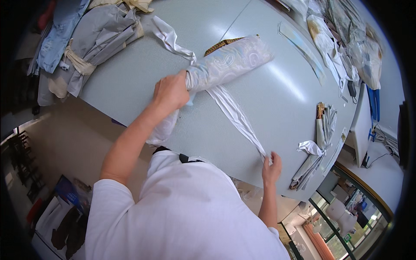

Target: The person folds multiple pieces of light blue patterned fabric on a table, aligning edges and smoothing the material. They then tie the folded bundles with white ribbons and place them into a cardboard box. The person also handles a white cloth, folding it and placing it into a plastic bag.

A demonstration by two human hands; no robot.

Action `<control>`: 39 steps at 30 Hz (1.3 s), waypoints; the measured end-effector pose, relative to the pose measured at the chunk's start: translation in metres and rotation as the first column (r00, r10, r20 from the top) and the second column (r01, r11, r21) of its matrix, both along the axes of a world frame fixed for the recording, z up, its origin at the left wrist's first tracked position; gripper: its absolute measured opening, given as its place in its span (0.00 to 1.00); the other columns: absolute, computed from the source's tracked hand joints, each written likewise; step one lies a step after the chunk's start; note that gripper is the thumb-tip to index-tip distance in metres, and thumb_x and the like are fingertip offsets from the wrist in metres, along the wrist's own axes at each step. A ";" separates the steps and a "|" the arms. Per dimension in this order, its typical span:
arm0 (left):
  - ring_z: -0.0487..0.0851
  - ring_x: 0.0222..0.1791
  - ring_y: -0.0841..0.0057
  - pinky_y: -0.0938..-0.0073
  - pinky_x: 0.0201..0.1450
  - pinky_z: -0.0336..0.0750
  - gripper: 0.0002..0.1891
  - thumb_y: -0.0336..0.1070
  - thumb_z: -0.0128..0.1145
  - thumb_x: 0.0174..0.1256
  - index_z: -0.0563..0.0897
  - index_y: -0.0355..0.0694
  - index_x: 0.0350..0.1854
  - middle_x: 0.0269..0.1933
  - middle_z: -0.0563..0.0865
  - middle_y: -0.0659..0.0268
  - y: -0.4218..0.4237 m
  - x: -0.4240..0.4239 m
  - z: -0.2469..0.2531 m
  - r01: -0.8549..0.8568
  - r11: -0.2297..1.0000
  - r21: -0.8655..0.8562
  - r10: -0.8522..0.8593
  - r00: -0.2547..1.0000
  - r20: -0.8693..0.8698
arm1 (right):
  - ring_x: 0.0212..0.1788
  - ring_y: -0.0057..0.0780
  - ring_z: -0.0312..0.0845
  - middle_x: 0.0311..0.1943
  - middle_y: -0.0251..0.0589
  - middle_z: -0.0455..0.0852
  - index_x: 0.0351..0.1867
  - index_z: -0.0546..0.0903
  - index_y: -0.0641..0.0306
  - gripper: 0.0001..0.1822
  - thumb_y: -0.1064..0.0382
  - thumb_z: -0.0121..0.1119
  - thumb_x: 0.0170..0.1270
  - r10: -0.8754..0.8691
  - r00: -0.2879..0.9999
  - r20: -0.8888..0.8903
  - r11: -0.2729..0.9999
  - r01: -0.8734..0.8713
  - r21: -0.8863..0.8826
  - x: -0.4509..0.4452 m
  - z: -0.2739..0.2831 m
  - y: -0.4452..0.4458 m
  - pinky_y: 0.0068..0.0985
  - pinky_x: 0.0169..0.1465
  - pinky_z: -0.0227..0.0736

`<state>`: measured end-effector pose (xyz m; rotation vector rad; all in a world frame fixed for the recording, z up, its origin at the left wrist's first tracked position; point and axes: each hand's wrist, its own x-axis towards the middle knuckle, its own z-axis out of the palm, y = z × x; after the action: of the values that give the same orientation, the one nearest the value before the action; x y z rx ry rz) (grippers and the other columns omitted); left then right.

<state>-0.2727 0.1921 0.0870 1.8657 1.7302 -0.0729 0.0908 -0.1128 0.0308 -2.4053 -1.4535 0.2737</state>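
Observation:
A rolled bundle of pale paisley-patterned fabric (pixel 230 61) lies on the grey table (pixel 208 130), with a brown patterned trim showing along its far edge. My left hand (pixel 172 91) is closed around the bundle's near end. A long white fabric strip (pixel 235 113) passes beneath the bundle. Its near end is pinched between the fingers of my right hand (pixel 272 165), and its far part (pixel 170 39) lies twisted on the table beyond the bundle. More pale fabric (pixel 164 130) hangs at the table edge below my left wrist.
A grey fabric bundle tied with a cream strip (pixel 79 60) sits at the upper left. On the right lies a tied silver-grey fabric bundle (pixel 317 152). A pale flat strip (pixel 304 48) and plastic-wrapped fabrics (pixel 364 55) are at the upper right, near a white panel (pixel 359 126).

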 end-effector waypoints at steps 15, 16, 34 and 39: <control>0.78 0.49 0.59 0.59 0.54 0.70 0.24 0.34 0.54 0.62 0.75 0.29 0.60 0.52 0.79 0.47 -0.131 0.030 -0.080 0.334 0.783 0.526 -0.217 0.938 -0.272 | 0.49 0.46 0.82 0.46 0.51 0.86 0.51 0.82 0.65 0.15 0.65 0.64 0.63 0.192 0.931 -0.310 0.979 -0.161 0.123 -0.100 -0.020 0.120 0.38 0.55 0.74; 0.77 0.53 0.57 0.56 0.59 0.68 0.28 0.42 0.60 0.63 0.74 0.29 0.62 0.55 0.78 0.47 -0.127 0.027 -0.073 0.299 0.847 0.441 -0.229 0.952 -0.205 | 0.52 0.48 0.79 0.48 0.51 0.84 0.51 0.82 0.64 0.16 0.65 0.65 0.62 0.226 0.970 -0.086 0.966 -0.212 0.151 -0.089 -0.018 0.107 0.39 0.58 0.71; 0.80 0.51 0.54 0.56 0.57 0.74 0.12 0.39 0.60 0.67 0.84 0.33 0.41 0.47 0.82 0.51 0.114 -0.002 -0.138 -0.111 0.862 0.494 0.096 0.994 0.057 | 0.21 0.19 0.73 0.19 0.38 0.83 0.31 0.84 0.67 0.13 0.60 0.61 0.70 -0.275 0.707 -0.652 0.921 -0.002 -0.390 -0.156 -0.019 -0.002 0.24 0.28 0.69; 0.85 0.39 0.55 0.60 0.51 0.78 0.09 0.33 0.59 0.67 0.81 0.31 0.38 0.41 0.87 0.51 0.078 -0.071 -0.129 -0.379 0.865 0.328 0.270 0.904 0.332 | 0.22 0.16 0.68 0.19 0.31 0.80 0.29 0.86 0.67 0.15 0.58 0.63 0.70 -0.345 0.669 -0.658 0.899 0.036 -0.436 -0.153 -0.014 0.000 0.23 0.27 0.65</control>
<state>-0.3440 0.2698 -0.0424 1.7003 1.9305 0.6802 -0.0623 -0.1130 0.0172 -2.2498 -0.7962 1.4050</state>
